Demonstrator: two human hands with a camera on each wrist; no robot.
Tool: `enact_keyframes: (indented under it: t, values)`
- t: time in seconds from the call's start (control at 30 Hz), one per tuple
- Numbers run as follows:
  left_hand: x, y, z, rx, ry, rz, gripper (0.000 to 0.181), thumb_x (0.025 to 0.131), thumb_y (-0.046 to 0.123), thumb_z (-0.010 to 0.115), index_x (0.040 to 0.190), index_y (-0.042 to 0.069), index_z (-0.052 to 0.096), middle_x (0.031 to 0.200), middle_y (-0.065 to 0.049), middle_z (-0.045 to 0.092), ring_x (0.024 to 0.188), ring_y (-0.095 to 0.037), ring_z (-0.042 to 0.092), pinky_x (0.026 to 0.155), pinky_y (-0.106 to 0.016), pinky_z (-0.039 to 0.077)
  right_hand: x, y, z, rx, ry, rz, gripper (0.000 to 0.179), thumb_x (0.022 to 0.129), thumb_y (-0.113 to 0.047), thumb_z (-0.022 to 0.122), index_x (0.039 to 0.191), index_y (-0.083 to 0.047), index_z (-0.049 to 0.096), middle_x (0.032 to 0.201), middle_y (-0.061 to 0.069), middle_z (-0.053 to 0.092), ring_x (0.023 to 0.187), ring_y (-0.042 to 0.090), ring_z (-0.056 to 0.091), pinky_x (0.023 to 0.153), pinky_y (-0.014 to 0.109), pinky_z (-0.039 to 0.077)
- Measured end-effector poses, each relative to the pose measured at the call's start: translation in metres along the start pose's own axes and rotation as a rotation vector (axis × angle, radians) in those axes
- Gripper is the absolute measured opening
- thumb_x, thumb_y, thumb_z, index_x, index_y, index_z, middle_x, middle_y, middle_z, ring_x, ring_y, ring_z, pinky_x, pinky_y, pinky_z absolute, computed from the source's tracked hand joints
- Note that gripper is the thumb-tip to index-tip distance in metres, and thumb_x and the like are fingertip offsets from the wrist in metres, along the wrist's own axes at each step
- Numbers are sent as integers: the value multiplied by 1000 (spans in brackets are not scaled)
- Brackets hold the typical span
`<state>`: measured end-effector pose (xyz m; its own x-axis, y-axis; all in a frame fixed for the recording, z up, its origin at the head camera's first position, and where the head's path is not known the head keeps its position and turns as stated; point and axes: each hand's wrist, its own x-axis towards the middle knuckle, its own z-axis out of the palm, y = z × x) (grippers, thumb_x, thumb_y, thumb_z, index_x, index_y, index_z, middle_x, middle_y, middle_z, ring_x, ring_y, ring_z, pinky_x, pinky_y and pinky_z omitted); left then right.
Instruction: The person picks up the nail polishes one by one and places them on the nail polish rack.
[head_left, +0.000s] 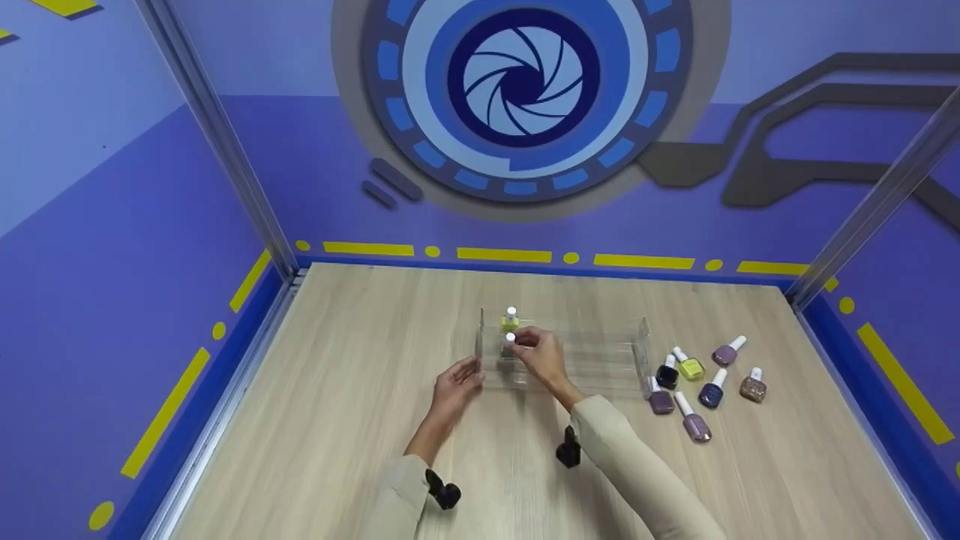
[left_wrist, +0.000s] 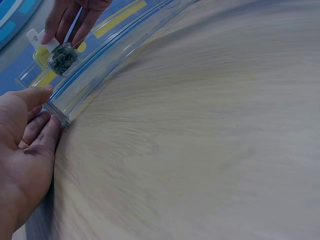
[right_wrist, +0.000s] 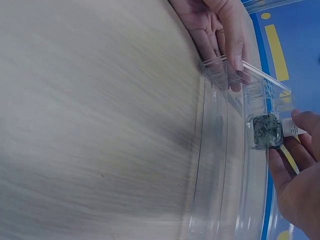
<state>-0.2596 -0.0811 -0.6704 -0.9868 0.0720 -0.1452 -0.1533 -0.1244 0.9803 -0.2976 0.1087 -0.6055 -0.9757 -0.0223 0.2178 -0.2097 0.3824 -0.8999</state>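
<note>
In the head view we've got the clear rack (head_left: 643, 354) about mid-table, long sides running 9 to 3 o'clock. A strip of wood tabletop (head_left: 360, 337) lies btwn it & the blue wall (head_left: 510, 236) at 12. Toward 9 there's wide room: the metal rail (head_left: 217, 439) at the tabletop's edge is well apart. Toward 3 it's tight: a dark purple bottle (head_left: 661, 403) lies just beside the rack's end, w/ six more loose bottles (head_left: 711, 395) fanned from its 12 to its 5.

R hand (head_left: 540, 356) pinches the white cap (right_wrist: 290, 127) of the speckled bottle (right_wrist: 264, 131), at the rack's 9 o'clock end. A yellow bottle (head_left: 510, 324) stands in the rack at its 12, v. near. L hand (head_left: 455, 386) is at that same end, approx. 8 o'clock, fingers bent against the panel; we can't tell if they grip it or just rest there.

In the head view R fingers hide most of the speckled bottle. Clear plastic makes the tiers hard to read, & we can't tell if the bottle's base touches. R wrist view crops R hand at 3 & L hand at 12; L wrist view crops R hand at 11. In the head view both sleeves (head_left: 637, 465) & the near table edge are cut off at 6.
</note>
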Motion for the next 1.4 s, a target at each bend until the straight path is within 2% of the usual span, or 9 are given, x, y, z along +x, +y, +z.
enact_keyframes:
  t: [0.13,0.27,0.53,0.67,0.8,0.9,1.07,1.2,1.4]
  values:
    - [-1,2,0,16,4,2,54,101,13,64,148,-5,46,153,-26,49,142,-39,49,111,-41,53,-2,-2,-3,-13,-30,-62,20,85,0,76,103,7,74,102,22,77,99,35,76,88,42,65]
    - [-1,1,-1,10,5,10,53,101,11,64,148,-6,45,153,-27,49,143,-40,48,112,-40,53,-2,-10,-12,-39,-65,-49,27,87,3,74,112,10,72,113,27,74,109,42,72,94,53,61]
    - [1,-3,-1,22,10,1,50,100,10,64,147,-3,49,153,-24,50,142,-38,50,110,-36,55,4,-28,-54,-178,-13,-81,14,89,2,72,102,6,75,89,18,77,80,27,72,73,30,62]
    - [3,-3,-1,41,24,9,50,99,11,66,145,-2,51,151,-24,52,141,-37,52,110,-35,54,3,-27,-81,-238,19,-39,12,90,-1,71,99,6,76,88,19,77,79,26,71,70,28,59]
    - [3,-3,-1,24,22,10,51,99,12,66,146,-3,50,152,-24,51,141,-37,51,111,-33,54,2,-18,-112,-277,44,32,15,93,-3,67,101,8,75,94,24,76,85,33,72,76,36,62]
    - [2,-3,-2,29,15,24,52,100,11,65,146,-7,48,152,-27,50,142,-39,50,110,-32,54,-1,-11,-138,-321,67,94,19,95,-7,66,104,6,75,98,23,77,87,32,73,76,34,62]
    - [2,-2,0,52,14,22,53,100,13,65,147,-6,47,153,-26,49,143,-39,48,111,-33,53,-6,0,-187,-397,110,161,22,95,-13,66,105,4,76,93,19,78,69,9,68,63,17,52]
    - [2,-2,0,51,18,9,52,100,11,64,146,-7,47,153,-27,48,142,-40,49,111,-36,53,-15,11,-219,-418,121,213,25,95,-13,64,106,6,75,90,18,78,61,-6,58,58,12,47]
    - [0,-2,-1,45,19,4,52,101,10,63,147,-6,47,153,-27,48,143,-40,48,112,-36,53,-32,36,-250,-433,92,322,27,92,-12,61,102,10,74,83,17,78,59,4,64,50,16,48]
